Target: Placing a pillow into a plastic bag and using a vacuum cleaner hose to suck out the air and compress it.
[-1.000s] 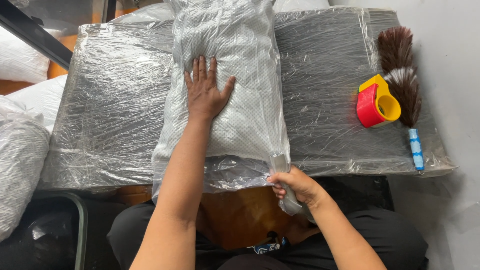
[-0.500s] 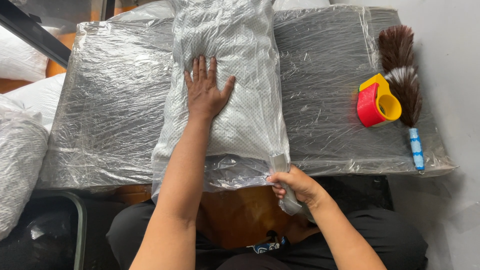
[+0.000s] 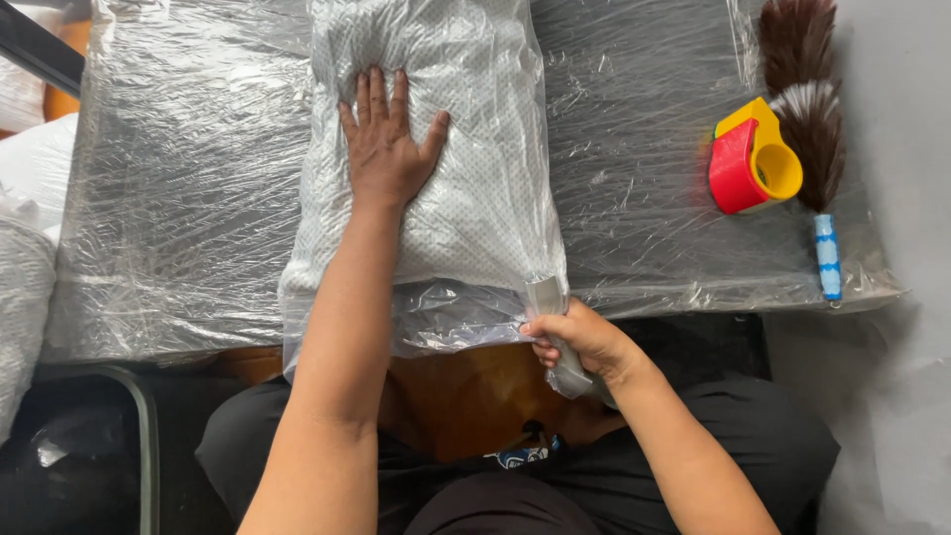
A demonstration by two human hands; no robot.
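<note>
A white dotted cloth bundle sealed in a clear plastic bag point(image 3: 466, 168) lies lengthwise on a plastic-wrapped table point(image 3: 188, 198). My left hand point(image 3: 388, 139) presses flat on top of the bundle, fingers spread. At the table's near edge my right hand point(image 3: 575, 342) is closed around the twisted loose end of the bag point(image 3: 550, 297), which hangs off the right corner of the bundle. The empty open part of the bag point(image 3: 456, 317) overhangs the table edge above my lap.
A red and yellow tape dispenser point(image 3: 751, 159) sits at the table's right, beside a brown feather duster point(image 3: 807, 109) with a blue handle. White wrapped bundles point(image 3: 25, 307) lie at the left. A dark bin point(image 3: 79, 456) stands lower left. A grey wall is at the right.
</note>
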